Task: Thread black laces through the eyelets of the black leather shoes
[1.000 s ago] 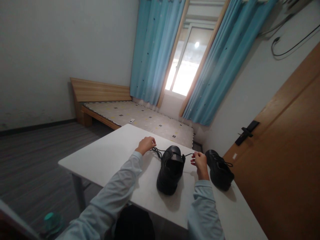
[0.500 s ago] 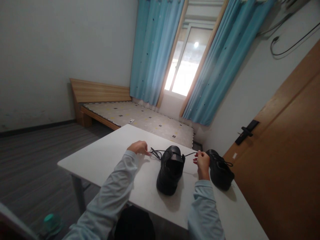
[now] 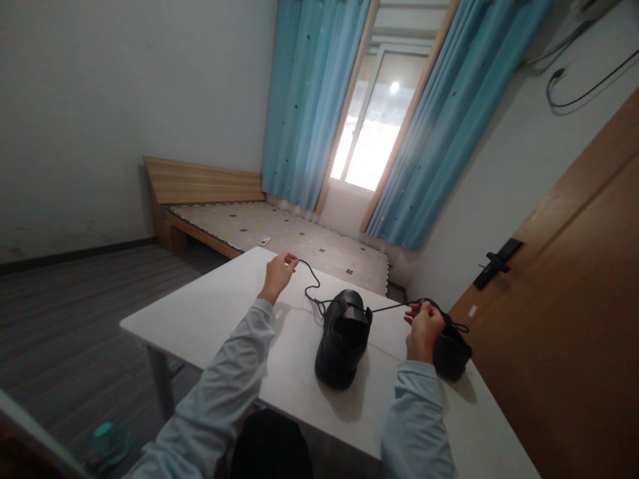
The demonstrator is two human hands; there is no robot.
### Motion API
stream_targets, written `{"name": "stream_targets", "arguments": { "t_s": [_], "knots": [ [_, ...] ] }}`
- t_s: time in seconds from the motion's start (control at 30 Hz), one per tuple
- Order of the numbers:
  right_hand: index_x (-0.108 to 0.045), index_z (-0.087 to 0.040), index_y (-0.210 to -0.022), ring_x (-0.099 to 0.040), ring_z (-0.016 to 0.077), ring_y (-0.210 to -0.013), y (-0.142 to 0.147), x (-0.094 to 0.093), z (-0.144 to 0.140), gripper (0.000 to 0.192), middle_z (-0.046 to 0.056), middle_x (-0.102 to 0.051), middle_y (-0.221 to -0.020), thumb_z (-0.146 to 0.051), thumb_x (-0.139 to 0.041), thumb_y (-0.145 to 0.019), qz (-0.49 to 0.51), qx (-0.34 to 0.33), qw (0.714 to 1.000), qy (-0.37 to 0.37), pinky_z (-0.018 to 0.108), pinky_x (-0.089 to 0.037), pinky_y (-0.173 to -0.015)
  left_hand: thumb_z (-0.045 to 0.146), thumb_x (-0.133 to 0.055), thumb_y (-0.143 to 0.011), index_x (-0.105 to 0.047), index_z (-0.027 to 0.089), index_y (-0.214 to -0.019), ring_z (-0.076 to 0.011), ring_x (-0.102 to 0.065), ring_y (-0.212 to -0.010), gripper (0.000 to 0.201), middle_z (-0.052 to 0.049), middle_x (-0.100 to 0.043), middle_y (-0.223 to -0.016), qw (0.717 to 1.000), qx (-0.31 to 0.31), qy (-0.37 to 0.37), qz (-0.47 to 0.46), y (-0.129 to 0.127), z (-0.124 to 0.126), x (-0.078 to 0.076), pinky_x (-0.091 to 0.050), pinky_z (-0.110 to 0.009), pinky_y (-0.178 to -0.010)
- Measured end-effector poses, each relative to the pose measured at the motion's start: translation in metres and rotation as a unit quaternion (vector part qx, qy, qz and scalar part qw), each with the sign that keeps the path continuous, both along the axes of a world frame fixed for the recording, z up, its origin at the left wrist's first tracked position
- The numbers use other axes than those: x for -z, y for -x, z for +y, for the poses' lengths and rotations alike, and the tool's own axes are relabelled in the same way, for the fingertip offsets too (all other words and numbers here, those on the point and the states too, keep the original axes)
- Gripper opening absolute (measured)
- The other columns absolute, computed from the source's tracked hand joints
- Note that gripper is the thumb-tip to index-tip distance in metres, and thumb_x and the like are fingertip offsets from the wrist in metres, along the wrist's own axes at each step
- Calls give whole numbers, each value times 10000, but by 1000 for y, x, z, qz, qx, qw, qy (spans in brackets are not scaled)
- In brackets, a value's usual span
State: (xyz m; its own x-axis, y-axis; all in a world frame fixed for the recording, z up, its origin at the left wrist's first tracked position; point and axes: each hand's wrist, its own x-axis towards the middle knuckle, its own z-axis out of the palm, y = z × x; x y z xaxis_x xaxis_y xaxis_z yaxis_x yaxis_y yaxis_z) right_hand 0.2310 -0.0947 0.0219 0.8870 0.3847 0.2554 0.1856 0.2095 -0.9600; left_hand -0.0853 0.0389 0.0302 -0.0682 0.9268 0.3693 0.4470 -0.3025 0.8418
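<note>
Right now I have both hands up over the white table [image 3: 219, 313], each pinching one end of the black shoelace [image 3: 310, 279] that runs out of the near black shoe [image 3: 342, 339]. That shoe is my landmark: it sits on the table toe pointing toward me, its opening and tongue on the far side.

My left hand [image 3: 278, 274] is raised beyond and to the left of the shoe, fingers closed on the lace end. From that grip the lace curves down in a loose bend to the eyelets at the shoe's far edge. My right hand [image 3: 424, 327] is just to the right of the shoe, closed in a fist-like pinch on the other lace end, which runs nearly straight and taut from the shoe's opening across to my fingers.

The second black shoe [image 3: 452, 349] lies further right of the landmark shoe, partly hidden behind my right hand; I can see its own lace loop [image 3: 462, 326] poking out on the far right side. Whether my right hand touches that shoe I cannot tell.

Beyond the shoe, past the table's far edge, stands a wooden bed [image 3: 279, 229] with a patterned mattress, then blue curtains [image 3: 309, 100] framing a bright window [image 3: 372, 133]. To the right of the shoe is a wooden door [image 3: 574, 299] with a dark handle [image 3: 496, 261].
</note>
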Motion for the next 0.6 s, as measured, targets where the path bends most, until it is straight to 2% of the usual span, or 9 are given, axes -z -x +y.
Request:
{"name": "stream_targets", "arguments": {
  "t_s": [0.07, 0.13, 0.23, 0.33, 0.47, 0.6],
  "knots": [
    [-467, -182, -713, -504, 72, -406, -3, -2, -2, 269, -27, -539, -618, -435, -455, -806, -2, 10, 1000, -23, 190, -442, -368, 259, -551, -782, -631, 143, -903, -136, -622, -657, 185, -63, -664, -849, 993, 20, -19, -112, -3, 0, -2, -501, -234, -567],
    [-464, -188, -726, -510, 81, -425, -6, -4, -4, 294, -20, -543, -625, -469, -435, -810, -10, 25, 999, -42, 199, -444, -381, 279, -596, -744, -636, 142, -894, -147, -620, -688, 208, -62, -658, -839, 981, 36, -55, -181, -5, -1, -4, -503, -231, -548],
    [-447, -200, -744, -508, 91, -430, -5, -9, -7, 325, -15, -546, -637, -514, -404, -815, -26, 41, 997, -67, 216, -439, -379, 317, -675, -675, -630, 140, -910, -163, -624, -754, 298, -55, -653, -809, 957, 89, -99, -257, -11, -4, -6, -514, -263, -638],
    [-430, -206, -761, -505, 94, -432, 5, -17, -10, 343, -12, -556, -649, -543, -400, -816, -64, 33, 994, -85, 220, -433, -374, 330, -722, -633, -600, 137, -936, -180, -637, -830, 380, -43, -646, -792, 924, 170, -100, -328, -22, -11, -8, -498, -310, -766],
    [-422, -204, -783, -525, 93, -456, 31, -26, -10, 349, -5, -583, -687, -551, -443, -807, -129, -19, 987, -96, 198, -417, -363, 317, -724, -652, -549, 150, -982, -200, -650, -874, 408, 8, -590, -702, 888, 274, -78, -361, -41, -28, -11, -487, -324, -799],
    [-451, -191, -764, -535, 92, -482, 56, -28, -6, 342, 4, -604, -691, -529, -486, -805, -158, -123, 976, -85, 177, -402, -365, 300, -745, -633, -554, 158, -967, -141, -643, -741, 410, 8, -594, -761, 888, 338, -47, -308, -57, -47, -12, -500, -272, -718]
  ]
}}
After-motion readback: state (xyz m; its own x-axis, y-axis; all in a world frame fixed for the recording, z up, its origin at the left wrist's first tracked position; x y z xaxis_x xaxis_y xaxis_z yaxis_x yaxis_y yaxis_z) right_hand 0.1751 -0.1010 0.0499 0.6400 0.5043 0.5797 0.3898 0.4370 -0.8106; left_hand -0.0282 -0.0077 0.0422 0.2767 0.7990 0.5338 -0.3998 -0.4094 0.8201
